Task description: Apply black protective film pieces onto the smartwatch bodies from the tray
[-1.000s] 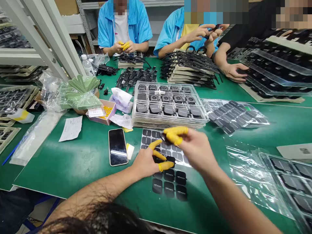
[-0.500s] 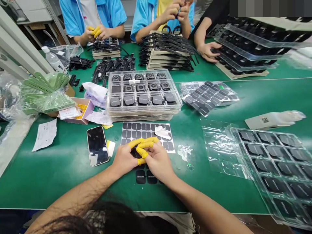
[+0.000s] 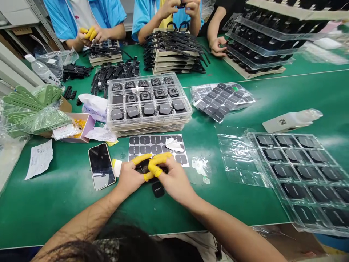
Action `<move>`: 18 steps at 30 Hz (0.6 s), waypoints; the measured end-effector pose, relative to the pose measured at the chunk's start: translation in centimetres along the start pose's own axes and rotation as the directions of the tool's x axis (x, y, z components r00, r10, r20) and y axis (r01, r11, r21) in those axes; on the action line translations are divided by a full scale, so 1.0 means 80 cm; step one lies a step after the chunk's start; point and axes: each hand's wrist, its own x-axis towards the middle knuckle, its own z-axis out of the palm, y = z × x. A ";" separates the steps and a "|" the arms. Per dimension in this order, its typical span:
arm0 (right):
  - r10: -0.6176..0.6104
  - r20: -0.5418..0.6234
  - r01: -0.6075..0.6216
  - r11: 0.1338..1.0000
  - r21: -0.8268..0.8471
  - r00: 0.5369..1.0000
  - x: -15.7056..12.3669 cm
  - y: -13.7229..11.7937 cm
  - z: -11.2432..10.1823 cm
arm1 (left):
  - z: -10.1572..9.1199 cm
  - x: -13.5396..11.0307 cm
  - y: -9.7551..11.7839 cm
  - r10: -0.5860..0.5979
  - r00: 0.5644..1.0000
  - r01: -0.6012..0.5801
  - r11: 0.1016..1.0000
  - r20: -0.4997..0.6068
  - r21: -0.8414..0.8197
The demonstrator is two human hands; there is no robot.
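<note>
The person's left hand (image 3: 129,178) and right hand (image 3: 176,181) sit close together above the green bench (image 3: 54,207). Both are closed narrowly, and yellow rubber finger cots (image 3: 140,158) cover the fingertips. Between them the hands pinch a small black square pad (image 3: 143,166), which is mostly hidden by the fingers, so its edges are hard to make out.

Just beyond the fingertips lies a flat sheet of black square pads in rows (image 3: 141,148), with a curled white backing scrap (image 3: 174,145) on its right side. One loose black square pad (image 3: 158,189) lies on the bench just below the hands. To the left, a black-screened smartphone (image 3: 101,166) lies near the left hand, with a small white paper tab (image 3: 117,167) between them. Wisps of clear film (image 3: 200,165) lie right of the right hand.

Behind the sheet stands a stack of clear plastic trays holding black square pieces (image 3: 148,103). Farther right, a clear plastic tray of black pads (image 3: 297,182) rests partly beside a crumpled clear bag (image 3: 234,156). Across the bench, a co-worker in a blue jacket (image 3: 98,14) holds yellow-cotted fingers together above black straps (image 3: 103,52).
</note>
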 end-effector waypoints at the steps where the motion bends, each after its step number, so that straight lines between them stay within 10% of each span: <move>1: -0.019 -0.021 0.018 0.999 -0.051 1.000 0.008 -0.013 -0.020 | 0.000 0.001 0.002 -0.049 0.999 0.048 0.997 0.000 -0.056; 5: 0.038 -0.060 -0.056 0.936 -0.347 0.998 0.047 -0.035 -0.134 | 0.001 0.002 0.007 -0.138 0.989 0.144 0.976 0.047 -0.166; 9: 0.175 -0.122 -0.204 0.600 -0.773 0.977 0.069 -0.007 -0.222 | 0.002 0.001 0.005 -0.117 0.991 0.124 0.981 0.059 -0.146; 13: -0.300 -0.018 0.109 0.403 -0.909 0.954 0.085 0.016 -0.211 | 0.001 0.002 0.003 -0.078 0.993 0.089 0.989 0.093 -0.118; 18: -0.354 0.283 0.442 0.537 -0.719 0.891 0.123 0.020 -0.153 | 0.001 0.003 0.004 -0.041 0.991 0.056 0.992 0.130 -0.114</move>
